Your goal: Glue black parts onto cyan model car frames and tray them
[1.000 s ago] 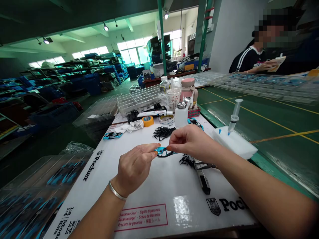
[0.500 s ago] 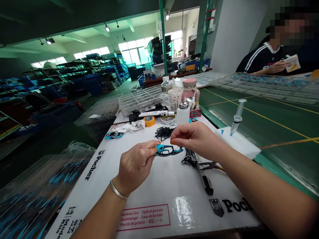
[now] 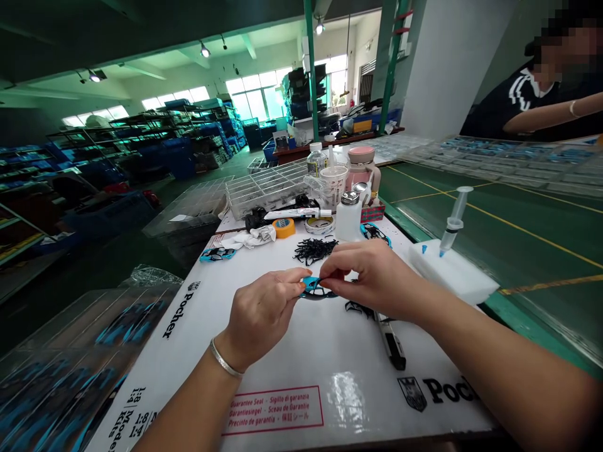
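Between the thumb and fingers of my left hand (image 3: 264, 307) is the left end of a small blue model car body (image 3: 313, 284) with black edging and window openings. My right hand (image 3: 370, 273) is pinched closed over its right part, fingertips touching it; whatever they grip is too small to make out. Just behind the hands lies a pile of thin black trim pieces (image 3: 315, 250). More black pieces (image 3: 360, 307) lie under my right hand, beside a utility knife (image 3: 392, 344). The body's right end is hidden by my right fingers.
Other blue car bodies lie at left (image 3: 217, 254) and back right (image 3: 375, 233). Orange tape (image 3: 284, 228), a white bottle (image 3: 348, 216) and a divided tray (image 3: 264, 188) stand behind. A syringe (image 3: 456, 220) stands in white foam (image 3: 452, 270). A co-worker sits far right.
My right hand has come down and left onto the car body, its fingertips now touching it. My left hand has barely moved. The co-worker's arm has stretched out to the right.
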The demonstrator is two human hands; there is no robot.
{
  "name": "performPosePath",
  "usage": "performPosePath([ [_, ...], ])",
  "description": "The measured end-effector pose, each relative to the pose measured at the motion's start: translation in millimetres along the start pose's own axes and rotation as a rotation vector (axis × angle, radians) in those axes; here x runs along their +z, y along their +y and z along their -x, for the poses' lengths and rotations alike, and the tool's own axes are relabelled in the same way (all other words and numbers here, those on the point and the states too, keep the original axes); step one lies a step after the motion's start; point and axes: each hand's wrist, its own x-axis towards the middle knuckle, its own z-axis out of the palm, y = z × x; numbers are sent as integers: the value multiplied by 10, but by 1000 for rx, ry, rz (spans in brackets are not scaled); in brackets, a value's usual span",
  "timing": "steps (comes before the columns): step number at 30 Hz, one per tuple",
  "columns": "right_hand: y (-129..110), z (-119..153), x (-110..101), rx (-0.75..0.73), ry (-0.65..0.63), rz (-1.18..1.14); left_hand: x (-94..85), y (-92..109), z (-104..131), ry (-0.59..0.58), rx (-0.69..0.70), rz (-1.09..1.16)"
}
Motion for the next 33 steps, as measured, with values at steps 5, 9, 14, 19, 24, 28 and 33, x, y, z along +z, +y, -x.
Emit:
performPosePath([
  [5,-33,-9,-7,14,-13,5,-4,-2,5,1,-1,12],
  [9,-27,-16,9,57,-10,-17,-4,-9,2,-13,-16,13],
  [14,-10,-8,30,110,13,-36,7,-19,13,-25,-37,8],
  [19,-17,-7,27,119,13,-21,14,-4,25,-28,-59,22],
  [24,-21,-3,25,122,10,-24,13,13,28,-24,-81,28],
  [28,-32,-3,27,133,7,-18,21,13,38,-24,-83,39],
  [33,20,-21,-42,329,-69,-166,45,12,34,-48,-203,163],
])
